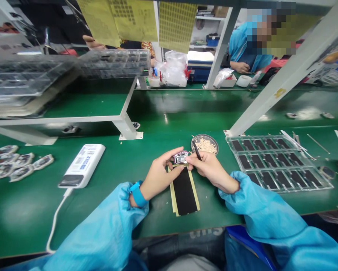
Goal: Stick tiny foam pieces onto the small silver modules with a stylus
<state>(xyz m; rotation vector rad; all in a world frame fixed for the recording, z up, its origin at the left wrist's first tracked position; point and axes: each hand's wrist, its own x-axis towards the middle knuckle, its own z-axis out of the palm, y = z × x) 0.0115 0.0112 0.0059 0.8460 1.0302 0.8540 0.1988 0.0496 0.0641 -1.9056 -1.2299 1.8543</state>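
My left hand (162, 171) grips a small electronic module (181, 157) with a pale, shiny face and a purplish edge. My right hand (210, 167) holds black tweezers (196, 149), their dark shaft pointing up and away. Its fingertips touch the module's right side, where a small whitish bit shows; I cannot make out what that is. Below the hands lies a black strip (186, 194) with yellow backing paper along its edges. Just beyond them sits a round dark dish (216, 141) full of small beige pieces.
On the right lies a clear compartment tray (284, 184) of black pieces. A white power bank (82, 165) with a cable and several white-shelled parts (22, 162) lie left. Metal posts (129, 128) carry a shelf with stacked trays. A co-worker (239, 45) sits across the bench.
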